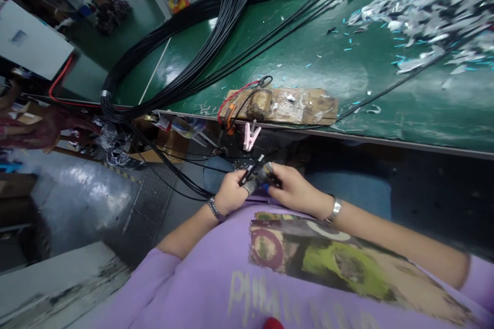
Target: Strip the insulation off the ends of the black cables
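My left hand (230, 193) and my right hand (293, 189) meet close to my body, below the edge of the green workbench (270, 46). Both are closed around the end of a thin black cable (252, 170), which runs off to the left. Grey tape covers fingertips of both hands where they pinch the cable. A watch sits on my left wrist and a metal bracelet on my right. What the fingers hold besides the cable is hidden.
A thick bundle of black cables (216, 20) crosses the bench and hangs over its left end. A wooden block (285, 105) with red and black wires lies at the bench edge, with a pink clip (250, 136) below it. Foil scraps (424, 5) litter the far right.
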{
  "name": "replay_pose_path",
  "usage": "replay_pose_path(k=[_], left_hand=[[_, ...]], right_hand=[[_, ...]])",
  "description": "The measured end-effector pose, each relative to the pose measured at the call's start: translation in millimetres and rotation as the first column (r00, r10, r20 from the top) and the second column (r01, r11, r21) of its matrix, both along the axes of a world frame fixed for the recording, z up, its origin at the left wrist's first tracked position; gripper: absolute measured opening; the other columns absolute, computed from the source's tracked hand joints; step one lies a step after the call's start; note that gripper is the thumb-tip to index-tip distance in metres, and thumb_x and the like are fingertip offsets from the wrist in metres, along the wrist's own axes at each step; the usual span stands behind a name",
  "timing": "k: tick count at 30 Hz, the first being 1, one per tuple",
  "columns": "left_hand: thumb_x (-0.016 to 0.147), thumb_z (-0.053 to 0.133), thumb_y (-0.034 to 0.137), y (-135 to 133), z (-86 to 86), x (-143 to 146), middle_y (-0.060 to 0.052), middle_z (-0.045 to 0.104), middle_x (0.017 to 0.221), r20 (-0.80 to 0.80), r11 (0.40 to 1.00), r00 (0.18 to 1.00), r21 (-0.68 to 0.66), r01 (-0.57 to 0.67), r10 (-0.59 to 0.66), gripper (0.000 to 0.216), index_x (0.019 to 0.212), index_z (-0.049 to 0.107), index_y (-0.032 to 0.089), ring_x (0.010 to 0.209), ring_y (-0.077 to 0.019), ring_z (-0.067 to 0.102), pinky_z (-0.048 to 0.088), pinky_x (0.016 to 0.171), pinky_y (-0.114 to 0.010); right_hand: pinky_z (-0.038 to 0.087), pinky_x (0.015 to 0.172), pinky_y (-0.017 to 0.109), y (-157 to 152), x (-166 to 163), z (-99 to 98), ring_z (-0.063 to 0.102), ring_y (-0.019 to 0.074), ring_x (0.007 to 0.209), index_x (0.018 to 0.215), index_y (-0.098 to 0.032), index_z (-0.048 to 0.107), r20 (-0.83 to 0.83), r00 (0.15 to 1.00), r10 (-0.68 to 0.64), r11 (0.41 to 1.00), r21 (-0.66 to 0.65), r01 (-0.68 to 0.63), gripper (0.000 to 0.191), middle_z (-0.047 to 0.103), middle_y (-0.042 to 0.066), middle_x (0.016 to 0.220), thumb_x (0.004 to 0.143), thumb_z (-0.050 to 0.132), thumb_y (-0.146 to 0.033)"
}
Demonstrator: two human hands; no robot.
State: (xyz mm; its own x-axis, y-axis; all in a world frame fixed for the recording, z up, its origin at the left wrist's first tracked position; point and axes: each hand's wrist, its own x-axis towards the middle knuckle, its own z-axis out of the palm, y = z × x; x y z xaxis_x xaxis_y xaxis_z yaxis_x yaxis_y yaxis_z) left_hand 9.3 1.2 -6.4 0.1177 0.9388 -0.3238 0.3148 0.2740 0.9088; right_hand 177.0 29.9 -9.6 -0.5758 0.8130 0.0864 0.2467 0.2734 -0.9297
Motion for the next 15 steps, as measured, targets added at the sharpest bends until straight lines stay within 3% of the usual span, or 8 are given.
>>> replay_pose_path(k=[2,7,12,15], left_hand=[[0.065,0.067,0.044,0.3,0.9,0.3,0.004,0.042,0.055,0.007,1.0,1.0,0.001,-0.023,0.023,0.033,0.061,0.057,0.013,0.055,-0.0076,0.033,0.03,0.051,-0.02],[0.064,0.069,0.045,1.7,1.5,1.2,0.003,0.046,0.058,0.057,0.999,0.998,-0.036,0.024,-0.022,0.033,0.064,0.059,0.013,0.056,-0.0079,0.035,0.033,0.053,-0.021],[0.061,0.071,0.044,3.8,-1.3,1.0,0.003,0.044,0.056,0.027,0.997,0.999,-0.065,0.034,-0.032,0.034,0.06,0.058,0.013,0.055,-0.0079,0.034,0.032,0.053,-0.021],[0.061,0.071,0.046,3.8,-2.5,1.5,0.004,0.041,0.054,0.032,0.998,0.999,-0.063,-0.004,0.006,0.036,0.061,0.057,0.013,0.054,-0.0073,0.032,0.03,0.052,-0.021]], right_hand=[[0.039,0.057,0.023,2.4,2.2,-0.7,0.046,0.0121,0.059,0.07,-0.02,0.046,0.03,0.999,0.027,0.999,0.025,-0.028,0.016,0.052,-0.002,0.065,0.06,0.044,-0.009],[0.039,0.057,0.024,8.9,-0.3,-2.9,0.047,0.0132,0.06,0.072,-0.021,0.043,0.111,0.993,-0.046,0.999,-0.006,0.047,0.014,0.052,-0.002,0.065,0.062,0.044,-0.011],[0.04,0.06,0.025,5.1,2.4,-3.5,0.048,0.0135,0.063,0.073,-0.02,0.045,0.029,0.998,0.059,0.998,0.036,-0.06,0.018,0.053,-0.001,0.068,0.059,0.043,-0.009],[0.04,0.058,0.024,7.9,5.3,-7.8,0.046,0.0124,0.06,0.073,-0.021,0.045,0.02,0.999,0.051,0.999,-0.002,-0.051,0.018,0.051,-0.002,0.065,0.06,0.043,-0.009]])
